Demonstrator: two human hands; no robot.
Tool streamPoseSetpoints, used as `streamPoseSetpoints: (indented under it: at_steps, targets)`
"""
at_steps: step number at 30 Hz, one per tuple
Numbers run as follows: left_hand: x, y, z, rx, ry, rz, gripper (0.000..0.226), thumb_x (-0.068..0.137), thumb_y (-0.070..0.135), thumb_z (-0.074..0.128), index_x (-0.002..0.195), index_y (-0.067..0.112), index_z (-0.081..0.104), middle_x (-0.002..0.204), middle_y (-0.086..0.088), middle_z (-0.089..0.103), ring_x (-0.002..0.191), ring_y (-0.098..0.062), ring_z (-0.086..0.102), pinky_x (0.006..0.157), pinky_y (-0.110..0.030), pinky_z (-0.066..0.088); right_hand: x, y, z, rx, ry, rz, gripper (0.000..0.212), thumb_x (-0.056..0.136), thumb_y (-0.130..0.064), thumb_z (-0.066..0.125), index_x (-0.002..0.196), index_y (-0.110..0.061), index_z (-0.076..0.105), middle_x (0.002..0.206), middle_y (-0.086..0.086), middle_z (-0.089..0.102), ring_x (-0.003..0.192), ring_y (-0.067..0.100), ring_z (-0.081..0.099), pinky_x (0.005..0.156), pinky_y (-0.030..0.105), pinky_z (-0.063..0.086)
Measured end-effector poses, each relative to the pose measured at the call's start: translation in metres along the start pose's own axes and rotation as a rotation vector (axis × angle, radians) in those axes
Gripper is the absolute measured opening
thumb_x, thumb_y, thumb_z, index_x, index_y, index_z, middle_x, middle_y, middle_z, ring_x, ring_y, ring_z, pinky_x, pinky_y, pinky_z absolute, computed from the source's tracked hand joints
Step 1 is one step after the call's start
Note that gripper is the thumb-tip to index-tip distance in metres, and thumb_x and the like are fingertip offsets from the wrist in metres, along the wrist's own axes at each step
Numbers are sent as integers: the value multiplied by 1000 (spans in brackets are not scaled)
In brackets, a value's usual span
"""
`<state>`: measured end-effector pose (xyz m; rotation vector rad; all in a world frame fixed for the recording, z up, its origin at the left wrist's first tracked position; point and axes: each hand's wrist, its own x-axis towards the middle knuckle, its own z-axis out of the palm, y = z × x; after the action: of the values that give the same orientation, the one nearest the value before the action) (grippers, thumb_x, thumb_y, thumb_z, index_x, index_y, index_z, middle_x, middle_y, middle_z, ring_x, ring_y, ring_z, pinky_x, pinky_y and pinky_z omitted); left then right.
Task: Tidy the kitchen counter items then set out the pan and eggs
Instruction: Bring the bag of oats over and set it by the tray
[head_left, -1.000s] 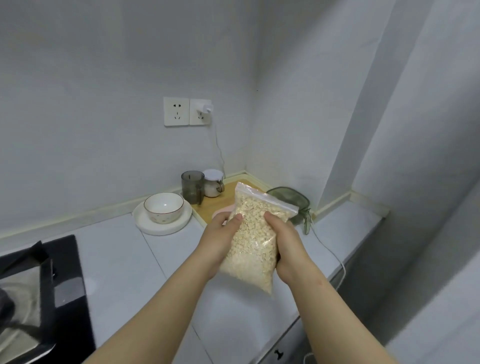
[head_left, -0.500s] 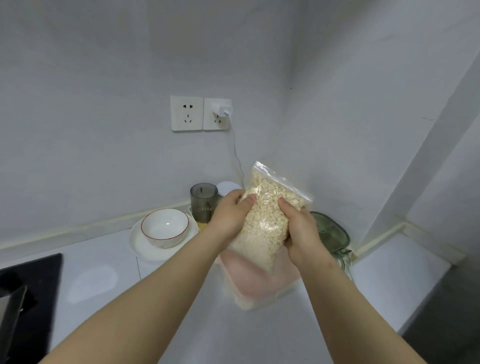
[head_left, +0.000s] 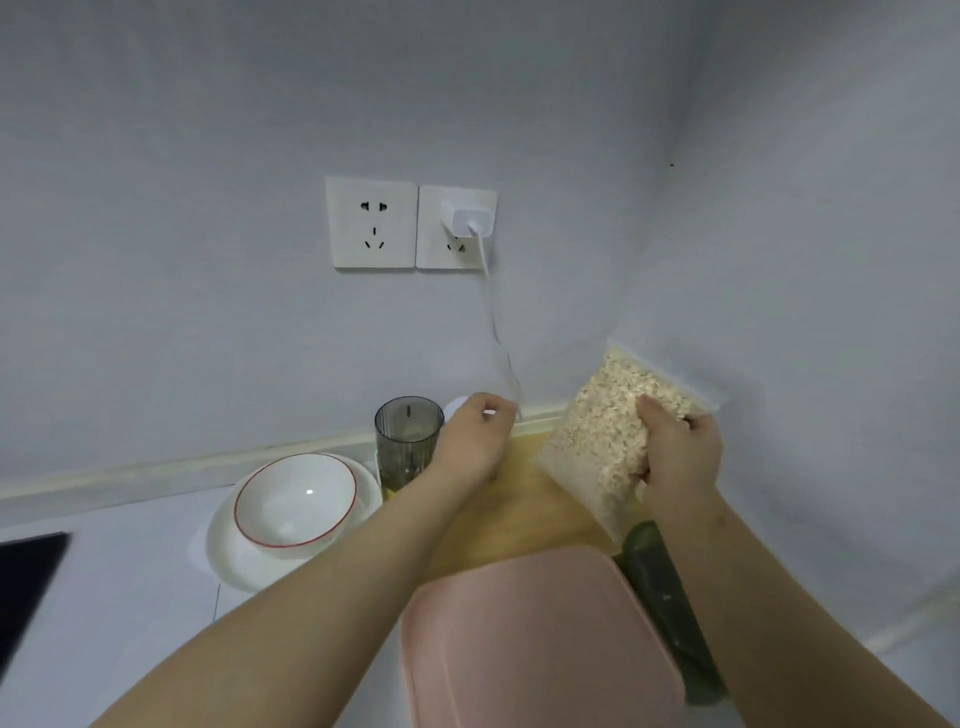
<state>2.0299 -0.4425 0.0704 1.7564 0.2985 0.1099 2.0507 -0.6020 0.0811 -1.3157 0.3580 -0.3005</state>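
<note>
My right hand (head_left: 680, 457) grips a clear zip bag of oats (head_left: 608, 431) and holds it tilted, close to the wall corner above the wooden board (head_left: 519, 514). My left hand (head_left: 470, 441) is off the bag and sits with curled fingers at the white-lidded jar (head_left: 456, 408) behind the grey ribbed cup (head_left: 408, 441), right beside the hanging charger cable (head_left: 506, 364). Whether it holds the jar or the cable is hidden. No pan or eggs are in view.
A white red-rimmed bowl (head_left: 293, 499) stands on a white plate (head_left: 228, 556) to the left. A pink box lid (head_left: 535, 639) lies in front, with a green-lidded glass jar (head_left: 660, 582) to its right. A black hob corner (head_left: 26, 582) shows far left. Wall sockets (head_left: 371, 223) hold a charger (head_left: 470, 221).
My left hand has let go of the oats bag and moved left to the jar behind the cup. The right hand has carried the bag right toward the corner. The view came closer.
</note>
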Motion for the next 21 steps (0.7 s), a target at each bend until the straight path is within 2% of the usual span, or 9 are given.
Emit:
streamPoseSetpoints:
  at_steps: [3,5,8,12,15,18,21]
  targets:
    - [24,-7,0,44,62,11,10,94,25,45,91,22,54,93,1,55,80,-19,55,67,-24,42,28,14,6,8,20,-20,23,85,-10,66,105,-14,55,109,7,64,100,29,63,89,52,52]
    - [36,-12,11,66,44,-13,10,94,23,46,89,22,55,92,0,54,76,-19,52,68,-25,40,48,22,9,21,24,0,33,85,-9,65,116,-9,54,115,9,62,103,29,62,90,53,51]
    - [45,-22,30,103,-17,-42,12,94,22,47,100,19,57,89,1,53,66,-16,46,65,-25,37,67,33,12,35,17,9,40,86,-9,63,125,-11,52,116,4,61,104,25,61,92,49,51]
    - [53,-33,48,162,-15,-23,24,94,20,48,115,14,57,84,9,51,82,-14,47,74,-22,36,83,50,13,64,58,54,53,87,-11,64,134,-17,41,119,3,54,108,24,56,97,46,47]
    - [58,-37,60,164,-8,-24,23,93,19,49,114,16,57,76,15,46,80,-14,48,70,-23,38,92,60,15,89,84,92,62,85,-11,66,140,-13,36,131,6,53,118,27,54,100,50,45]
    - [63,-41,70,128,-2,-29,22,92,17,50,113,17,56,77,14,48,71,-10,47,67,-23,38,103,65,15,98,97,114,55,85,-9,66,135,-14,43,129,7,55,117,27,55,99,49,46]
    - [67,-47,79,77,-2,-39,15,91,15,50,103,21,57,78,7,51,66,-8,46,65,-23,38,110,68,14,133,107,140,52,87,-8,64,134,-15,44,130,7,55,118,27,54,99,47,46]
